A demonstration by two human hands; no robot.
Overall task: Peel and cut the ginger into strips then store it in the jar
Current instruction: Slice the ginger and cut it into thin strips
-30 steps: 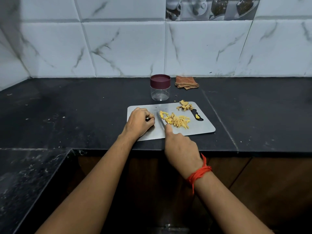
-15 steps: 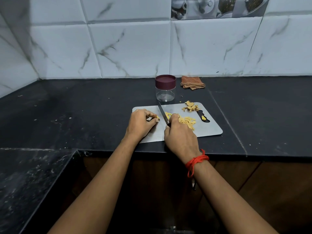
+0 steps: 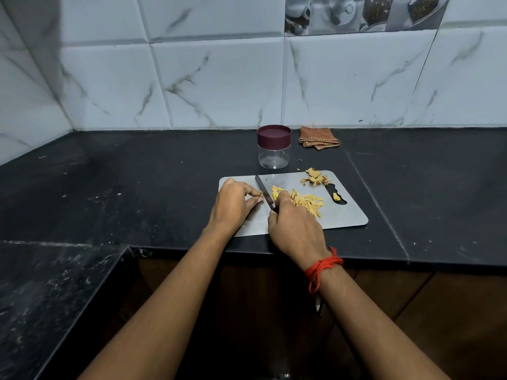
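Grey cutting board (image 3: 343,215) in the centre of the frame, flat on the black counter (image 3: 137,187), close to its front edge. On the left part of the board, left hand (image 3: 233,204) with fingers curled, pinching a small ginger piece (image 3: 260,193) between thumb and fingertips, low against the board. Just right of it, right hand (image 3: 295,229) closed around a knife (image 3: 264,192); handle hidden inside the grip, blade pointing to the upper left, just beside the pinched piece. Cannot tell if the edge touches it. Right of the blade, a pile of yellow ginger strips (image 3: 304,201) on the board, partly behind the right hand. Higher and to the right, near the top edge of the board, a small heap of brownish peels (image 3: 314,178). One more yellow bit (image 3: 335,196) in the dark handle slot at the right side of the board. Above the board, upright on the counter, clear jar (image 3: 273,157) with dark red lid (image 3: 273,135) on it. Right of the jar, folded checked cloth (image 3: 318,137) at the foot of the white marbled wall tiles (image 3: 219,86). Red thread (image 3: 323,266) tied round the right wrist.
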